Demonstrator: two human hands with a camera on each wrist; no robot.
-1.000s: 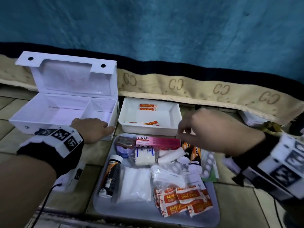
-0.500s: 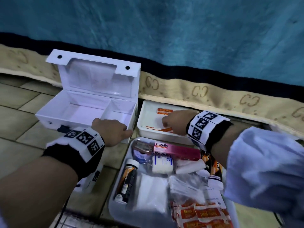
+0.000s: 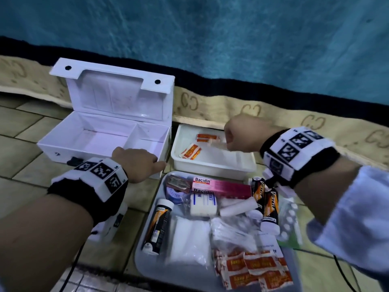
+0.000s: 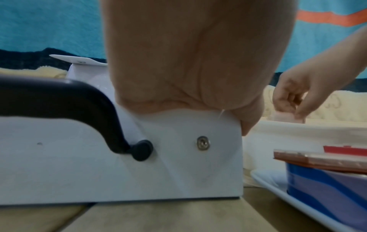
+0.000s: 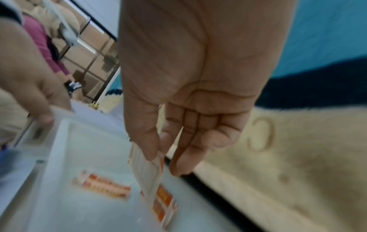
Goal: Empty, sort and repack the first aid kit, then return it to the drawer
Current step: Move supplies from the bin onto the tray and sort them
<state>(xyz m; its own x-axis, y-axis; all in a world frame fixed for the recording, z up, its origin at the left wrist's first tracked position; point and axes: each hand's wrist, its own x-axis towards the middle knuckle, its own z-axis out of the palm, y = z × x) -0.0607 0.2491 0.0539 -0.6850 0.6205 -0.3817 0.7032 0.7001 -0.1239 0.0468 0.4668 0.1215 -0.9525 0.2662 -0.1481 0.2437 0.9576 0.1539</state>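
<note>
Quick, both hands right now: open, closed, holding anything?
Left hand: grips the front rim of the first aid box.
Right hand: pinches a plaster strip over the white tray.

Home interior, floor level. Beige tiled floor (image 3: 25,131) at left of frame; teal blanket (image 3: 210,39) with dark band and cream patterned border (image 3: 273,114) across top, like bed edge. Glazed door frames, upper left of right wrist view.

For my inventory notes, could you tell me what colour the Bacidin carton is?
The rectangular Bacidin carton is pink; the head view shows it best.
</note>
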